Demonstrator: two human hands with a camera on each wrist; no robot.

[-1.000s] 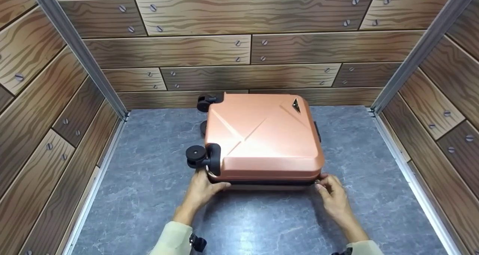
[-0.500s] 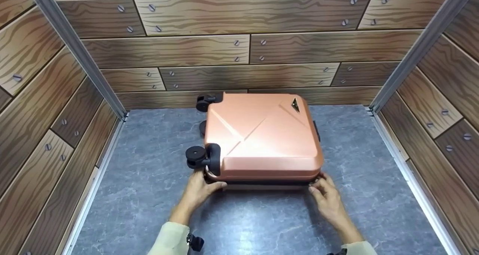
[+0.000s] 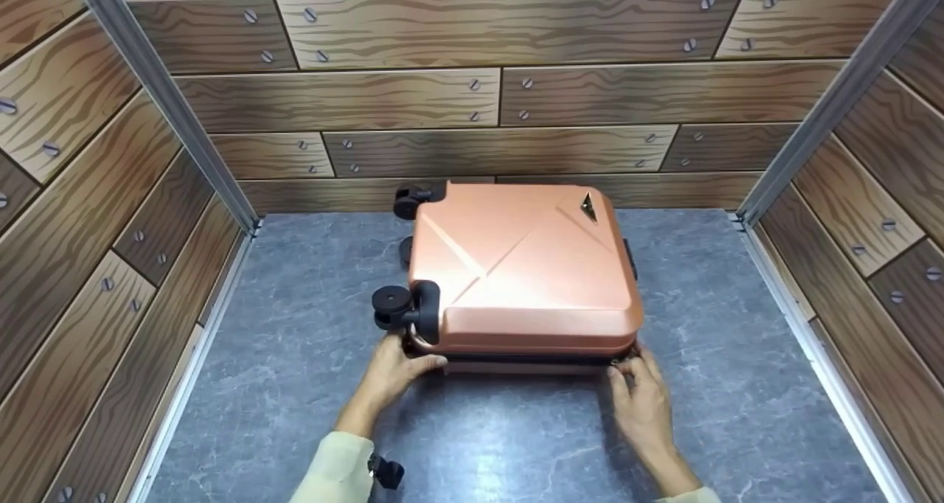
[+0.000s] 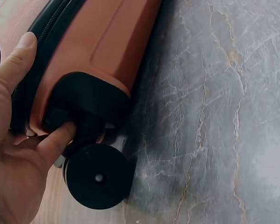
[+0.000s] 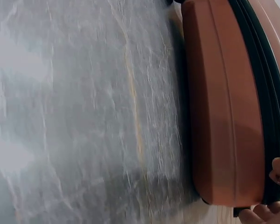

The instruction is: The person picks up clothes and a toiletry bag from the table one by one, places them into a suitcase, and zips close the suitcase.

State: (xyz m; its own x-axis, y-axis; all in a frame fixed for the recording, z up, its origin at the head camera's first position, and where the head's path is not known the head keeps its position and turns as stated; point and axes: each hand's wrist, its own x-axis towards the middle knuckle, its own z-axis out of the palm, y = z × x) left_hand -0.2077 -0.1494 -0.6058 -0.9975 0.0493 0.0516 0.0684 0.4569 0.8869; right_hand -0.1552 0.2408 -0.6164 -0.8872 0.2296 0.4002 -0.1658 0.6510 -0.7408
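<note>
A rose-gold hard-shell suitcase [image 3: 531, 267] lies flat on the floor, its black wheels [image 3: 391, 300] pointing left. My left hand [image 3: 387, 374] holds its near left corner, thumb along the black zipper band [image 4: 51, 28]. In the left wrist view, a finger of that hand touches the black wheel mount [image 4: 84, 100]. At the near right corner my right hand [image 3: 641, 400] pinches a small metal zipper pull [image 3: 614, 362] between thumb and finger. That hand is only partly inside the right wrist view, by the zipper band [image 5: 263, 84]. The suitcase's underside is hidden.
Grey marbled floor [image 3: 310, 407] surrounds the suitcase. Wood-patterned panels rise at the back [image 3: 413, 97], with more on the left and right. Metal rails [image 3: 818, 370] run along the side edges. A black handle part [image 3: 630, 258] sticks out from the suitcase's right side.
My right hand has slid a little left along the near side, pinching the zipper pull. My left hand has shifted slightly left at its corner. The suitcase has stayed in place.
</note>
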